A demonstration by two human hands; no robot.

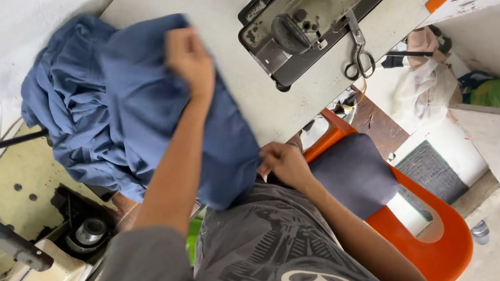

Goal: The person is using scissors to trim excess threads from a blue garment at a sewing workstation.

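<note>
The person is handling a bundle of blue fabric (120,103) that is lying across the near part of a pale work table (221,16), with a good part of it hanging over the table edge toward the person's lap. The left hand (190,58) is reaching out over the cloth, closed on a fold at the top of the bundle, the fingers curled under so that the exact pinch is not showing. The right hand (285,163) is sitting low at the table edge, fingers bent and gripping the bottom hem of the same piece; the cloth is running taut between the two grips. In my judgement the step in hand is spreading or drawing the piece flat, and doing it well is calling for even tension from both hands, so the hem stays straight and no crease is being pulled in. The bunched mass on the far side looks likely to drag; lifting rather than sliding would be helping. A sewing machine head (311,17) is lying tipped on the table just beside the cloth, with scissors (360,58) resting against it, well clear of both hands. An orange plastic chair (440,244) with a dark cushion (355,173) is standing beside the person.
</note>
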